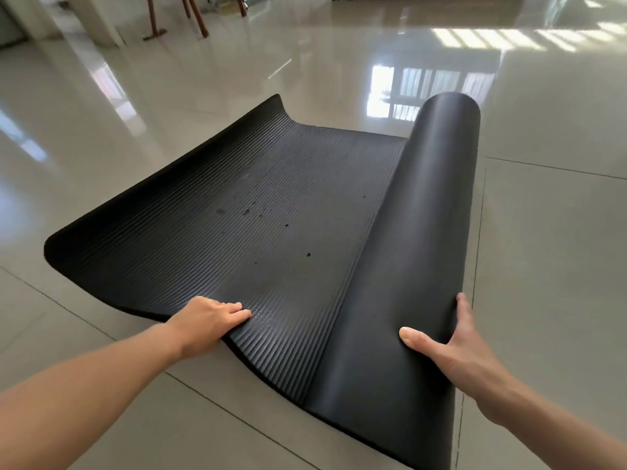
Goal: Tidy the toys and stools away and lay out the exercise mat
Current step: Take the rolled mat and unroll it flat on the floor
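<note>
A black ribbed exercise mat (pixel 258 212) lies partly unrolled on the glossy tiled floor. Its left end curls up at the far corner. The rest of it forms a thick smooth roll (pixel 431 232) along the right side. My left hand (pixel 207 320) grips the mat's near edge, fingers on top of the ribbed surface, and the edge is lifted a little there. My right hand (pixel 451 347) rests on the near end of the roll, thumb spread on top and fingers round its right side. No toys or stools are in view.
Light grey floor tiles (pixel 549 252) surround the mat on all sides. Reddish wooden furniture legs (pixel 196 15) and a white pillar base (pixel 98 25) stand far off at the top left.
</note>
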Demonstrator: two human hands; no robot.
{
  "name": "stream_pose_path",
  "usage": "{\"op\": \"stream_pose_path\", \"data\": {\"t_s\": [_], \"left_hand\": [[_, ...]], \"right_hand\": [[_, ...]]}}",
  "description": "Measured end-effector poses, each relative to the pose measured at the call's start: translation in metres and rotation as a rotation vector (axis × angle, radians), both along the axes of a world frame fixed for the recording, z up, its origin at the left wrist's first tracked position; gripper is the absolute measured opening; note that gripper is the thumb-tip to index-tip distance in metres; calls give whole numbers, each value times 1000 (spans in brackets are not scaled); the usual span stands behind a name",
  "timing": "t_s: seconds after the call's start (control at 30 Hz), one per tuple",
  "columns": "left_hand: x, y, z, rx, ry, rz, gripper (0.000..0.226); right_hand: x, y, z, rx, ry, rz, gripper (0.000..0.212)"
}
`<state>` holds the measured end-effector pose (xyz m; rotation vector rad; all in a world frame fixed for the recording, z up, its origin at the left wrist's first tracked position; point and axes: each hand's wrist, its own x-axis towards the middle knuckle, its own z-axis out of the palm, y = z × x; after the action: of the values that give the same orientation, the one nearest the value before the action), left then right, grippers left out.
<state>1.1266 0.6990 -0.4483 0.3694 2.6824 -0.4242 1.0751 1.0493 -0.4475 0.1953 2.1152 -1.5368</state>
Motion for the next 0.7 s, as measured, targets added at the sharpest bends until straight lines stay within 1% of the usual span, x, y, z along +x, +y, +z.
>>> {"op": "stream_pose_path", "data": {"t_s": [0.03,0.07,0.1,0.13,0.17,0.2,0.23,0.27,0.3,0.37,0.47,0.5,0.57,0.63,0.7], "left_hand": [[-1,-4,-1,11,-40,84,64],[-3,-8,-4,-1,-128,162,63],[-7,-5,-3,29,-276,309,64],[-15,1,-4,125,-369,442,66],[-24,8,-6,274,-403,552,66],[-34,17,-8,462,-391,660,65],[-45,31,-8,662,-340,752,63],[-57,49,-8,824,-283,822,61],[-67,71,-5,942,-245,871,56],[-82,119,-1,1088,-223,914,51],[-85,174,-4,1300,-190,884,58],[-87,186,-5,1323,-175,890,60],[-92,209,-1,1308,-156,870,63],[-89,226,6,1318,-160,801,63],[-83,249,12,1328,-158,675,59]], "right_hand": [[1,-6,0,-12,-1,6,118],[1,-11,0,-16,-1,9,117],[2,-14,0,-13,2,7,117],[2,-16,-1,-12,9,-4,117],[2,-16,-1,-16,8,-11,117],[3,-15,-1,-28,-3,-13,116],[4,-12,-1,-39,-13,-14,116],[5,-8,-1,-50,-24,-17,116],[5,-3,-1,-60,-41,-14,115],[5,8,2,-81,-92,-3,112],[4,31,6,-59,-183,34,95],[5,40,6,-35,-186,40,91],[8,65,8,15,-157,26,90],[13,88,12,60,-89,-11,89],[16,111,16,129,1,-77,84]]}}
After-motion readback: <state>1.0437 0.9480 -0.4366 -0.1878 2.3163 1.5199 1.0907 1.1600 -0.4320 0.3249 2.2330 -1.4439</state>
